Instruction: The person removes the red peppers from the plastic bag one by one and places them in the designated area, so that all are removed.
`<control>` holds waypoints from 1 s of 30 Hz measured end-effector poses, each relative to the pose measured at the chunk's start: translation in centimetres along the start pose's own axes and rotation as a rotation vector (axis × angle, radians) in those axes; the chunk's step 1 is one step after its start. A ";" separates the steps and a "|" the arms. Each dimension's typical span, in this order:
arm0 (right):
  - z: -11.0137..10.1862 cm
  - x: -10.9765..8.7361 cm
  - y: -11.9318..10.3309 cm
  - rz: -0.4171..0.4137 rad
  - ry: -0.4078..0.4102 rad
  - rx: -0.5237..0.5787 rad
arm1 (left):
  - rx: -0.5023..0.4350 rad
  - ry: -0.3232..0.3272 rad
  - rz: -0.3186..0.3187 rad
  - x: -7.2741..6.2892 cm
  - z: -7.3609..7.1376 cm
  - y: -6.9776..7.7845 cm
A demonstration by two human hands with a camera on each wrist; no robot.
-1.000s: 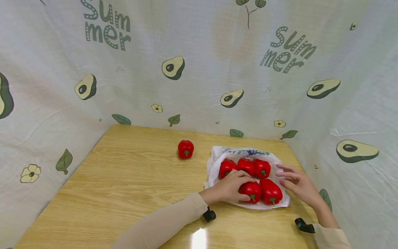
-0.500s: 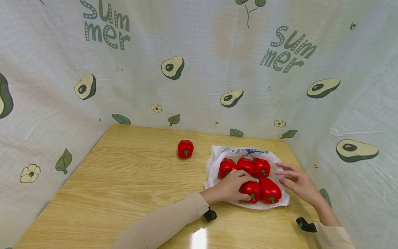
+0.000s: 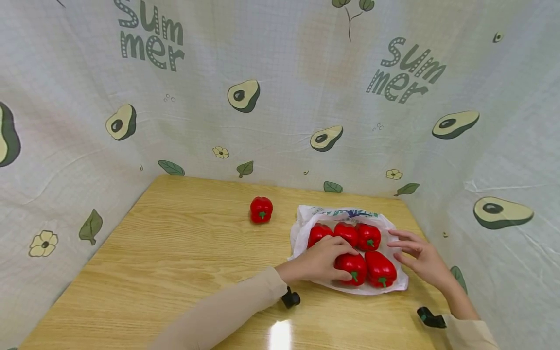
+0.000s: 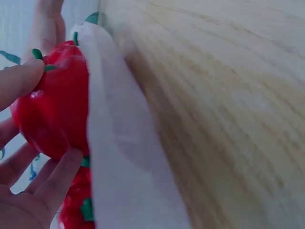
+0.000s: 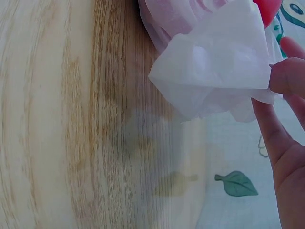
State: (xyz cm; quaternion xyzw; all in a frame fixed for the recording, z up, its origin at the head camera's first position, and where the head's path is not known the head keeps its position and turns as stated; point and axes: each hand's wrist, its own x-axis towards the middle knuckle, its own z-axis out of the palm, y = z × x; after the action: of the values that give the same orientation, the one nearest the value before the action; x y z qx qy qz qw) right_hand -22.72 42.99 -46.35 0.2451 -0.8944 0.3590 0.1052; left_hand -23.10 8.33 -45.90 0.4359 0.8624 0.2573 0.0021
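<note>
A white plastic bag (image 3: pixel 299 243) lies on its side with its mouth facing me, several red bell peppers inside. My left hand (image 3: pixel 321 260) grips the near-left bell pepper (image 3: pixel 355 268) in the mouth; in the left wrist view, the thumb lies by that pepper's green stem and the fingers sit on its opposite side. Beside it is another near bell pepper (image 3: pixel 379 269). My right hand (image 3: pixel 422 260) holds the bag's right edge, which in the right wrist view passes between thumb and fingers. Part of the back-left bell pepper (image 3: pixel 319 234) hides behind my left hand.
One more red bell pepper (image 3: pixel 261 210) stands alone on the wooden table (image 3: pixel 188 243), left of the bag and towards the back. A patterned cloth (image 3: pixel 280 131) hangs behind the table and along both sides.
My left wrist and sleeve have drawn slightly to the left, with the fingers still on the near-left bell pepper. My right hand stays almost where it was at the bag's edge.
</note>
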 end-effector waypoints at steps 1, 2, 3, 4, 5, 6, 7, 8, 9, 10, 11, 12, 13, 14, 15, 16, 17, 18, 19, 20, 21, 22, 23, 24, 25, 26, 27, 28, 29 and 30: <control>0.0 0.0 0.0 0.003 0.000 0.001 | -0.007 0.001 0.007 -0.2 -0.4 0.0; 0.0 0.0 -0.1 0.007 -0.001 -0.003 | -0.013 0.002 0.015 -0.4 -0.7 0.0; 0.0 0.1 -0.1 0.012 -0.002 -0.003 | -0.022 0.002 0.021 -0.7 -1.1 -0.1; 0.0 0.1 -0.1 0.016 -0.003 -0.004 | -0.030 0.002 0.029 -1.0 -1.5 -0.1; 0.0 0.1 -0.2 0.020 -0.004 -0.006 | -0.036 0.003 0.035 -1.3 -2.0 -0.2; 0.0 0.1 -0.2 0.024 -0.005 -0.006 | -0.042 0.007 0.041 -1.6 -2.4 -0.3; 0.0 0.1 -0.2 0.028 -0.007 -0.003 | -0.044 0.010 0.048 -1.9 -2.8 -0.5; 0.0 0.1 -0.2 0.031 -0.008 0.000 | -0.052 0.012 0.052 -2.2 -3.2 -0.6; 0.0 0.1 -0.2 0.033 -0.010 0.004 | -0.057 0.013 0.058 -2.5 -3.6 -0.8; 0.0 0.1 -0.2 0.034 -0.011 0.005 | -0.062 0.016 0.067 -2.8 -4.1 -1.0; 0.0 0.1 -0.2 0.036 -0.013 0.007 | -0.064 0.017 0.070 -3.1 -4.5 -1.2; 0.0 0.1 -0.2 0.037 -0.013 0.009 | -0.072 0.016 0.072 -3.4 -4.9 -1.4; -0.1 0.2 -0.2 0.037 -0.014 0.012 | -0.075 0.013 0.071 -3.7 -5.4 -1.6; -0.1 0.2 -0.2 0.037 -0.014 0.013 | -0.084 0.009 0.066 -4.0 -5.9 -1.8; -0.1 0.2 -0.2 0.037 -0.014 0.014 | -0.092 0.005 0.059 -4.3 -6.4 -2.1; 0.0 0.2 -0.2 0.037 -0.014 0.013 | -0.102 0.003 0.048 -4.6 -6.8 -2.4; 0.0 0.2 -0.2 0.036 -0.012 0.013 | -0.117 -0.003 0.031 -4.9 -7.3 -2.6; 0.0 0.2 -0.2 0.035 -0.011 0.012 | -0.132 -0.008 0.016 -5.3 -7.8 -2.9; 0.0 0.2 -0.2 0.034 -0.010 0.011 | -0.143 -0.009 0.002 -5.6 -8.3 -3.2; 0.0 0.2 -0.2 0.033 -0.009 0.011 | -0.163 -0.007 -0.008 -6.0 -8.7 -3.5; 0.0 0.2 -0.3 0.032 -0.008 0.010 | -0.174 -0.003 -0.015 -6.3 -9.2 -3.9; 0.0 0.3 -0.3 0.031 -0.007 0.008 | -0.180 0.007 -0.019 -6.6 -9.7 -4.2; 0.0 0.3 -0.3 0.031 -0.007 0.009 | -0.182 0.017 -0.023 -7.0 -10.2 -4.6; 0.0 0.3 -0.3 0.029 -0.007 0.005 | -0.179 0.031 -0.025 -7.4 -10.7 -5.0; 0.0 0.3 -0.4 0.029 -0.006 0.003 | -0.180 0.047 -0.025 -7.7 -11.2 -5.5; 0.0 0.3 -0.4 0.028 -0.005 0.001 | -0.180 0.063 -0.024 -8.1 -11.7 -6.0; 0.0 0.3 -0.5 0.028 -0.004 -0.001 | -0.185 0.078 -0.027 -8.4 -12.2 -6.6; 0.0 0.4 -0.5 0.029 -0.004 -0.006 | -0.187 0.093 -0.033 -8.8 -12.6 -7.1; 0.0 0.4 -0.6 0.029 -0.004 -0.009 | -0.188 0.104 -0.043 -9.2 -13.1 -7.8; 0.0 0.4 -0.6 0.029 -0.004 -0.013 | -0.193 0.115 -0.054 -9.5 -13.5 -8.4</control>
State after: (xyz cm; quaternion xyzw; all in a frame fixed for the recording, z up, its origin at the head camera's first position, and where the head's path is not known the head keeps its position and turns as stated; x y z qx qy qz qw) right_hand -22.78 42.48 -45.84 0.2320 -0.9003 0.3544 0.0999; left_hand -26.54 -8.92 -39.99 0.3947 0.8438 0.3637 0.0018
